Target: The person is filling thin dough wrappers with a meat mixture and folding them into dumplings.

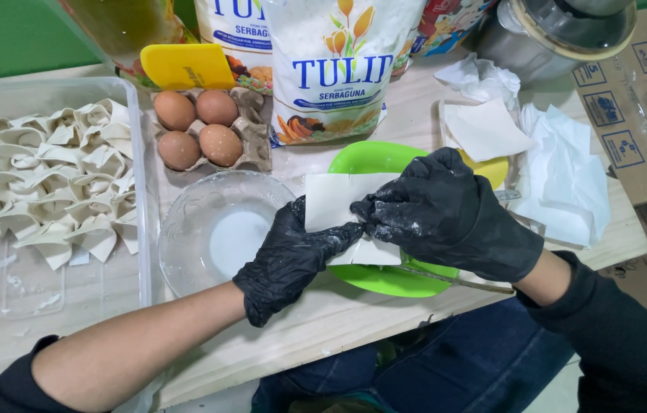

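On the crowded table (354,313), both hands pinch a dough wrapper's (332,200) edge.

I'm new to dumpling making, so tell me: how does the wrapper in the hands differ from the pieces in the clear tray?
The wrapper in the hands is a flat, unfolded sheet; the folded pieces in the clear tray are pinched into creased shapes. The wrapper is one sheet, pinched by the left hand and right hand over the green plate; the folded pieces lie untouched, many together in rows. Both look the same pale dough.

four eggs (198,128) sit beside folded dumplings (48,180).
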